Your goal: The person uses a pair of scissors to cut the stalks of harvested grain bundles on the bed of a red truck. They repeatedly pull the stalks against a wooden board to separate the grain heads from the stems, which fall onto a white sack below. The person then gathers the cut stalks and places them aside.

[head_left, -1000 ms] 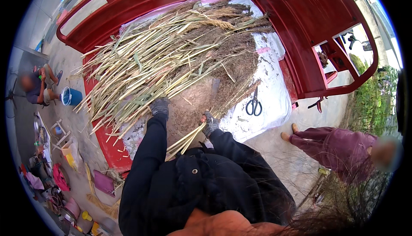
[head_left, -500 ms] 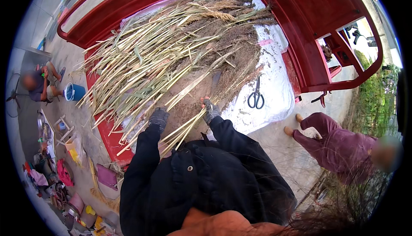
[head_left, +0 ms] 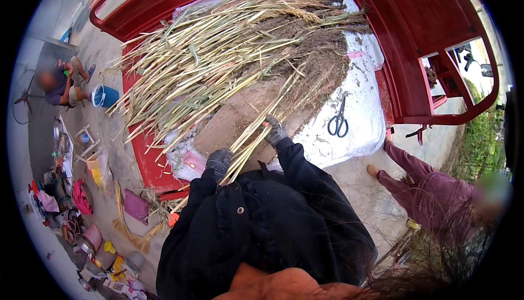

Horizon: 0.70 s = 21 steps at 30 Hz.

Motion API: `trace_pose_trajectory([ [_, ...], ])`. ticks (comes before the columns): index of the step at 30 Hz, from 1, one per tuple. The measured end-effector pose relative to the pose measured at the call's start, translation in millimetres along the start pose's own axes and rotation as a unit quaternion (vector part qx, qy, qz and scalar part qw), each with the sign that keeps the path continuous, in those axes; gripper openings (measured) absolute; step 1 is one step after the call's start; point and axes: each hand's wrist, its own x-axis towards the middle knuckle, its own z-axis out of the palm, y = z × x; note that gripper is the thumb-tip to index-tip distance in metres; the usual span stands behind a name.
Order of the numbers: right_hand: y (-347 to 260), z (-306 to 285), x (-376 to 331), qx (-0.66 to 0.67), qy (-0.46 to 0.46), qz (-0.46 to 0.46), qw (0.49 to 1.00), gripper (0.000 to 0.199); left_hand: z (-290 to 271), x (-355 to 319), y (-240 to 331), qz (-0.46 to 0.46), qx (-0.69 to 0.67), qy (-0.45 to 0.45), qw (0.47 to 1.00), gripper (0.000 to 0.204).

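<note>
While each gloved hand, left hand [head_left: 219,161] and right hand [head_left: 275,132], grips the stalk bundle [head_left: 248,142], loose stems could slip and scatter off the surface [head_left: 229,123].

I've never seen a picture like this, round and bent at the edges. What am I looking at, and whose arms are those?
There is no machine here. A person wears a wide-angle camera on the head; it looks down, so straight edges curve. The black sleeves from below are that person's own arms. Both hands wear grey gloves: the left hand and the right hand each have a grip on a small bundle of pale stalks. Ahead, a big heap of stalks lies on a white sheet in a red cart, with black scissors beside it. Another person in purple stands at the right; a third crouches by a blue bucket.
</note>
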Motion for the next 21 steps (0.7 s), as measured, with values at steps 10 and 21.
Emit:
trace_pose_trajectory([
  [10, 12.1, -34.5, 34.8, -0.051, 0.004, -0.029, 0.998, 0.019, -67.6, -80.5, -89.1, -0.081, -0.014, 0.020, 0.996, 0.022],
  [21, 21.7, -32.9, 47.4, -0.165, 0.088, -0.074, 0.980, 0.016, -117.5, -139.6, -110.7, -0.138, 0.078, 0.002, 0.987, 0.022],
])
